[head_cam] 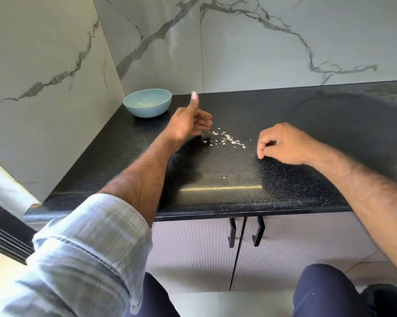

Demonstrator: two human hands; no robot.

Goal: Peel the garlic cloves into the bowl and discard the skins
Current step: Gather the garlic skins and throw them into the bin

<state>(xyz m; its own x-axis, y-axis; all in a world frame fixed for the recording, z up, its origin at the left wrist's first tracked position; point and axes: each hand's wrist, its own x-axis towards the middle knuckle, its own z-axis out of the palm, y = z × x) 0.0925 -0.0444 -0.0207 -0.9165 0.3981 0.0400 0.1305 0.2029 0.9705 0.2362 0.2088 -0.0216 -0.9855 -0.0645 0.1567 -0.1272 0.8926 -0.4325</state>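
So the garlic skins (225, 139) are what I'm dealing with right now: little pale flakes lying in a loose streak on the black countertop (307, 124), between my two hands. The streak is running from upper left down to lower right as I'm looking at it, so its long axis is slanting roughly from the bowl side toward my right hand, with a few stray bits off to the sides and one lone flake nearer the front edge. I'm guessing they're sitting there because that's where I'm doing the peeling, right in front of me, so they're easy to sweep up in one go. My left hand (188, 122) is hovering just left of the flakes, fingers loosely curled and thumb sticking up, and I'm not holding anything in it as far as I can see. My right hand (282, 145) is resting on the counter just right of the streak, fingers curled under with the tips touching the surface; whether it's pinching a flake or a clove I honestly can't tell, the fingers are hiding it. The light blue bowl (147, 110) is sitting back in the corner by the marble wall (261, 53), well clear of the mess, which I figure is keeping skins out of it. I can't make out cloves in it from here. Below are the cabinet doors (284, 248).
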